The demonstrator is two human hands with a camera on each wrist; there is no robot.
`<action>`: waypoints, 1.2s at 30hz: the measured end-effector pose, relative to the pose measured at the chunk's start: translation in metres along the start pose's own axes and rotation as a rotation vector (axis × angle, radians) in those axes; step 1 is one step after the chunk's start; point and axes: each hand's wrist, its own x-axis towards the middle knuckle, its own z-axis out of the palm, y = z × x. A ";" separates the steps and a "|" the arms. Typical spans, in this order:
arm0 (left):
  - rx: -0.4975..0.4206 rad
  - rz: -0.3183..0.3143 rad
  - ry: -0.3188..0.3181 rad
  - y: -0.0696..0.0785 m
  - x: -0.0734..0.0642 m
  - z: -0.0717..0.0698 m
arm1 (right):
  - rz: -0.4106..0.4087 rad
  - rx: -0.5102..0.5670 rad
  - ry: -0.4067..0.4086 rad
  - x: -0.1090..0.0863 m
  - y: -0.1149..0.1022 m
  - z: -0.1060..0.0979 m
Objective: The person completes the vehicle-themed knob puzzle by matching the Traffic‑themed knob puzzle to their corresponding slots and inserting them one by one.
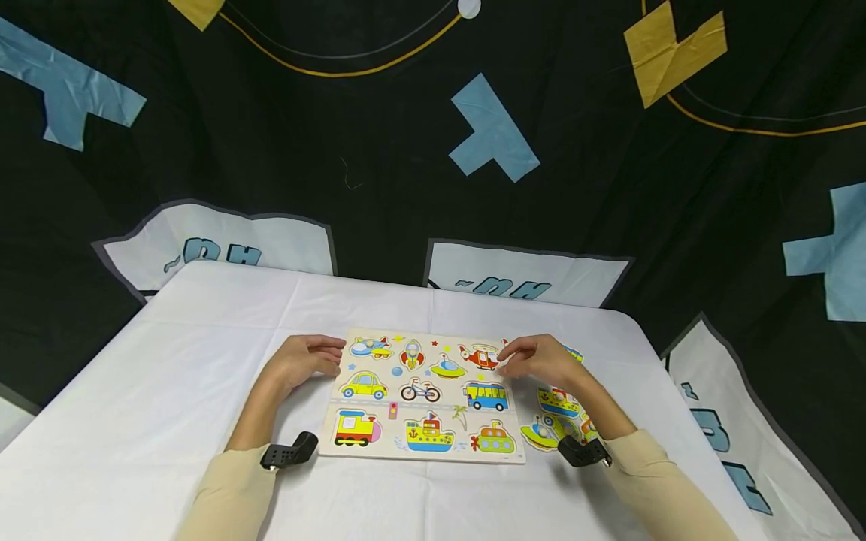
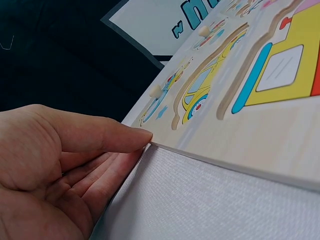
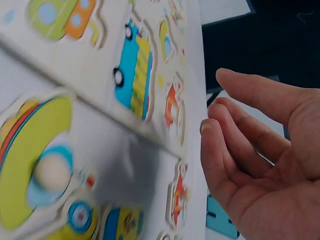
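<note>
Basically, puzzle board (image 1: pixel 394 430) lies flat mid-table betw. L hand (image 1: pixel 303 361) & R hand (image 1: pixel 539 361); long axis runs L–R across the person, slightly skewed, pics upright to the wearer, train pic (image 1: pixel 355 430) in the nearest row. L hand: fingers near straight, thumb tip touching board's L edge, no curl round it. R hand: loosely bent at board's R edge nr helicopter pic (image 1: pixel 482 358), gap betw. thumb & fingers, holding nothing.

White tablecloth (image 1: pixel 135 421) w/ fold creases; black curtain (image 1: pixel 271 135) behind.

Counts: 1 board, 10 vehicle pics (4 top, 3 mid, 3 btm); 2 black wrist straps (image 1: pixel 289 453), 2 beige sleeves (image 1: pixel 230 485); curtain has 3 blue patches (image 1: pixel 495 131), 2 yellow patches (image 1: pixel 675 54), 3 white panels (image 1: pixel 298 240). Loose pcs (image 1: pixel 558 403) R of board, incl. 1 ship, 1 UFO (image 1: pixel 538 435); total unclear, partly behind R arm.
</note>
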 end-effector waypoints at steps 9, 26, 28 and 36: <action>-0.007 -0.002 -0.007 -0.001 0.001 0.001 | 0.013 -0.013 -0.065 -0.021 0.032 -0.012; -0.001 0.029 -0.025 -0.001 0.000 -0.001 | -0.034 0.043 -0.248 -0.047 0.067 -0.020; -0.011 0.037 -0.030 -0.001 0.001 -0.001 | -0.021 0.025 -0.256 -0.049 0.068 -0.021; -0.018 0.048 -0.034 -0.003 0.002 -0.002 | -0.039 0.050 -0.297 -0.053 0.072 -0.019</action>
